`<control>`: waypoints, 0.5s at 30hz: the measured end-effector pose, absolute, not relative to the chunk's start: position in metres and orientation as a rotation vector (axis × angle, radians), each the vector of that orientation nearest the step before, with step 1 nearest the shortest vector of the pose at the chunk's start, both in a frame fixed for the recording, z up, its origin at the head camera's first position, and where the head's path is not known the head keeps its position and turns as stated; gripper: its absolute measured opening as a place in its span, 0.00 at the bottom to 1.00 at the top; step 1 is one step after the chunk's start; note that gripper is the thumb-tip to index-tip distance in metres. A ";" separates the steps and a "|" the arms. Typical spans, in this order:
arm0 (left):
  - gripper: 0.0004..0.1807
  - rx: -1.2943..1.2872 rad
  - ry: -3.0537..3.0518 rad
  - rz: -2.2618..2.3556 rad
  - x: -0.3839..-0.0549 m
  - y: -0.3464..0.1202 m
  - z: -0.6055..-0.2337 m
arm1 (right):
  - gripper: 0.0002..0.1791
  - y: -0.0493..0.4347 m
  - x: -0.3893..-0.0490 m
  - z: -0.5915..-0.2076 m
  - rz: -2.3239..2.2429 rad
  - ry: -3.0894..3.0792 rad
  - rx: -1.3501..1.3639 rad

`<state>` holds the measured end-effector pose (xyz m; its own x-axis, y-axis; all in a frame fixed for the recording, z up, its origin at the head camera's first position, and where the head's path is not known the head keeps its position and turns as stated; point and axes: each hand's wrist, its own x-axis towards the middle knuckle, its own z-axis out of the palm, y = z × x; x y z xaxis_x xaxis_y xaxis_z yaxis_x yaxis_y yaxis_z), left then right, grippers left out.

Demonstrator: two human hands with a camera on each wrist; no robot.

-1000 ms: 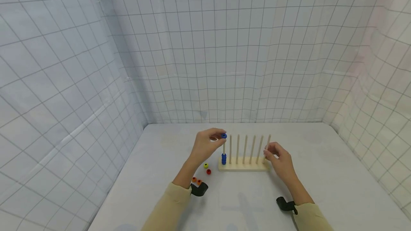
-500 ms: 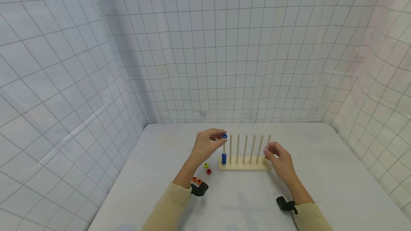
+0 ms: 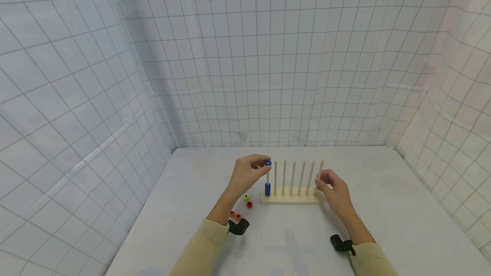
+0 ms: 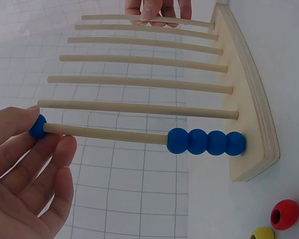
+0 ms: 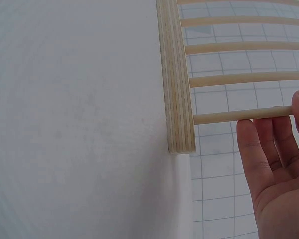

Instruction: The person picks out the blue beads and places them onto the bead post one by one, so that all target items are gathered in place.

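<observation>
Unmoved: left hand (image 3: pixel 246 173) pinching blue bead (image 4: pixel 37 127) | right hand (image 3: pixel 335 191) pinching end rod (image 5: pixel 219 117) | red bead (image 3: pixel 249 204), yellow bead (image 3: pixel 246 197) near rack (image 3: pixel 291 200)

White worktop (image 3: pixel 291 233), softly lit, bordered behind and on both sides by pale, creased sheeting (image 3: pixel 264 54) with dark grid lines.

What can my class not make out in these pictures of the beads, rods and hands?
Left wrist view: part of the held blue bead, covered by the left hand.
Left wrist view: the rest of the yellow bead, cut off by the bottom edge; most of the right hand, by the top edge.
Right wrist view: the tips of the rods, beyond the right edge.
</observation>
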<state>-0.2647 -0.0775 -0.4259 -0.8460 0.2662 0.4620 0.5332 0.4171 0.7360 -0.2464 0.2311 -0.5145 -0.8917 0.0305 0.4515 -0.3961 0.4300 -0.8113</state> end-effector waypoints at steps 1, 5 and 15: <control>0.13 -0.695 -2.404 -1.404 -0.265 -0.078 -0.426 | 0.06 0.231 -0.246 -0.514 1.460 -2.287 0.310; 0.14 -0.676 -2.426 -1.411 -0.266 -0.078 -0.428 | 0.05 0.230 -0.246 -0.513 1.462 -2.287 0.308; 0.15 -0.665 -2.447 -1.427 -0.266 -0.078 -0.431 | 0.05 0.230 -0.245 -0.514 1.436 -2.297 0.306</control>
<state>-0.2659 -0.0779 -0.4309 -0.8702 0.2662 0.4145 0.4918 0.4222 0.7615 -0.2448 0.2301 -0.5140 -0.8911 0.0314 0.4528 -0.3933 0.4444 -0.8049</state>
